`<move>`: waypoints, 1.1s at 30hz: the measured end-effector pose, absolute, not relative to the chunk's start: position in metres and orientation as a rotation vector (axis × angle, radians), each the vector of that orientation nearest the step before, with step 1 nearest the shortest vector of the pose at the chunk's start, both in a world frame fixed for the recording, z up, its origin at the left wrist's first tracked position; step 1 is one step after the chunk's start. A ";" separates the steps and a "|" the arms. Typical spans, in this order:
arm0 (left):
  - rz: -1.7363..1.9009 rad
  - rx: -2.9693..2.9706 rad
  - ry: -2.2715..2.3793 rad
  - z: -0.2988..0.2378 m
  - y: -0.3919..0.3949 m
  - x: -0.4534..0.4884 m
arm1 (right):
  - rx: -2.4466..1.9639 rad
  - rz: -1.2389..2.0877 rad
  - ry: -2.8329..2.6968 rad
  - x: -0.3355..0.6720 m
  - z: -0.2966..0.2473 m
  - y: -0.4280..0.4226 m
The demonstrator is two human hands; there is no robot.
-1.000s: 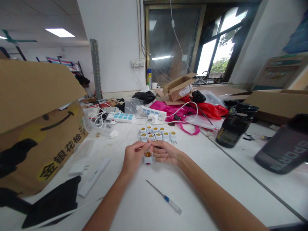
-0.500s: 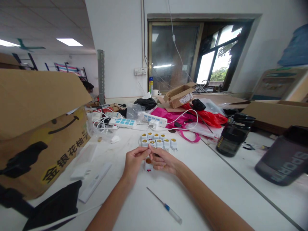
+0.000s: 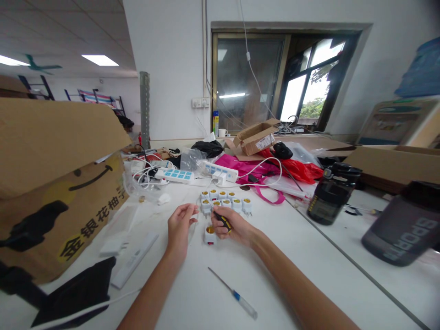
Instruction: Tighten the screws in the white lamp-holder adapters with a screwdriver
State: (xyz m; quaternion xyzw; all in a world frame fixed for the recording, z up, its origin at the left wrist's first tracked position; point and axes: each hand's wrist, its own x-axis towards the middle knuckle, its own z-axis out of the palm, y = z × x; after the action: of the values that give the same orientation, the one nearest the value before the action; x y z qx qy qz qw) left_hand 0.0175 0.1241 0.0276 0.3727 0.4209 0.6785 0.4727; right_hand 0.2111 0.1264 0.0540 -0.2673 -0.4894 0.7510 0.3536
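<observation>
My right hand (image 3: 233,225) is clenched around a small black-and-yellow screwdriver (image 3: 224,222), just beside the white lamp-socket adapter (image 3: 209,235) on the counter (image 3: 178,293). My left hand (image 3: 179,225) is raised, fingers loosely curled; I cannot tell if they hold anything. More adapters (image 3: 223,200) stand just behind; a blue-handled screwdriver (image 3: 240,298) lies nearer me.
</observation>
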 end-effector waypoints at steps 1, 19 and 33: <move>1.665 0.894 1.028 0.027 0.125 0.017 | -0.702 1.888 -1.270 0.213 0.054 0.126; 1.537 0.915 0.911 0.031 0.119 0.022 | -0.816 1.768 -1.340 0.243 0.051 0.136; 1.567 0.849 0.926 0.033 0.119 0.020 | -0.858 1.481 -1.252 0.248 0.048 0.141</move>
State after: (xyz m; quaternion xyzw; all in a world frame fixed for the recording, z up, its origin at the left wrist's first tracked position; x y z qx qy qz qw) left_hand 0.0196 0.1189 0.0331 0.3566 0.3889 0.6582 0.5370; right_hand 0.2477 0.1413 0.0480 -0.3529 -0.5152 0.6095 0.4884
